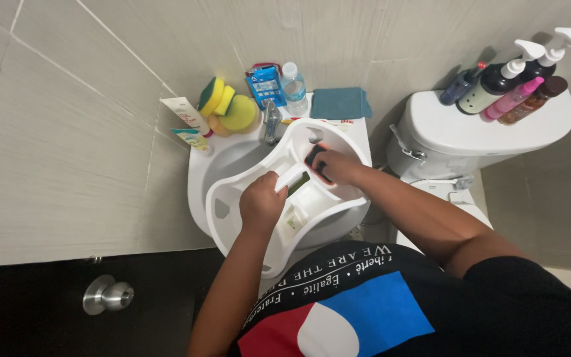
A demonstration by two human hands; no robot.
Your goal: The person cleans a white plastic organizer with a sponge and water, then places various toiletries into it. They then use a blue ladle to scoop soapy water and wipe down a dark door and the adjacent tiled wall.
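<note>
A white plastic seat-like frame [232, 192] with cut-out openings lies across the white sink [199, 178]. My left hand [261, 201] grips one of its inner bars near the middle. My right hand [335, 165] presses a dark sponge or scrubber [313, 157], with an orange edge, against the frame's inner rim near the far side. The basin under the frame is mostly hidden.
Yellow and green sponges [229, 106], a tube [186, 116], a blue packet [266, 84], a small water bottle [293, 87] and a folded blue cloth [340, 103] sit behind the tap [271, 122]. Several pump bottles [510, 86] stand on the toilet tank [470, 129] to the right. A door knob [107, 295] is lower left.
</note>
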